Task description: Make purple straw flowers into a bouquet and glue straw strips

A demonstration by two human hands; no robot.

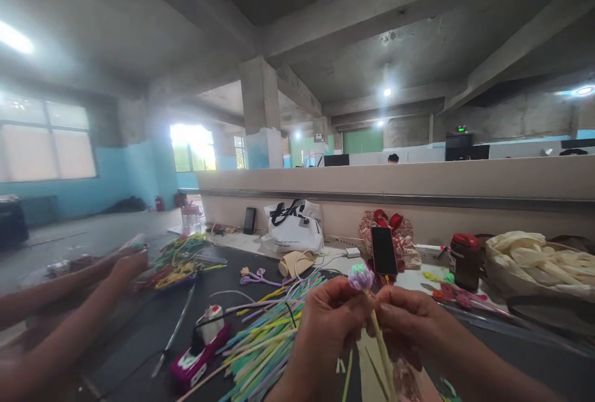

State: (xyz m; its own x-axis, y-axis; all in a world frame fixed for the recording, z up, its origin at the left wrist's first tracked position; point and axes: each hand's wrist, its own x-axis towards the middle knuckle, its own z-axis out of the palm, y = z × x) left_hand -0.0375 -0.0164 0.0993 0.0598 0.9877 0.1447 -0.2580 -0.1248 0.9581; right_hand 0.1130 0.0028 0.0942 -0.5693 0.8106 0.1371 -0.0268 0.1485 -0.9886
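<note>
Between both hands is a small pipe-cleaner flower (361,277), with a fuzzy lilac head and a touch of mint green on top. Its pale yellow stem (382,352) slants down toward the bottom edge. My left hand (332,318) pinches it just under the head. From the other side, my right hand (404,318) closes its fingers on the stem at the same height; its fingertips are partly hidden. Left of my left hand lies a heap of loose pipe cleaners (264,346) in green, yellow, blue and lilac.
A purple power strip (199,358) with a plug lies left of the heap. Behind stand a phone (383,252), a white bag (297,228) and a dark jar with red lid (465,262). A co-worker's arms (88,309) reach in from the left. A low partition (418,179) runs behind.
</note>
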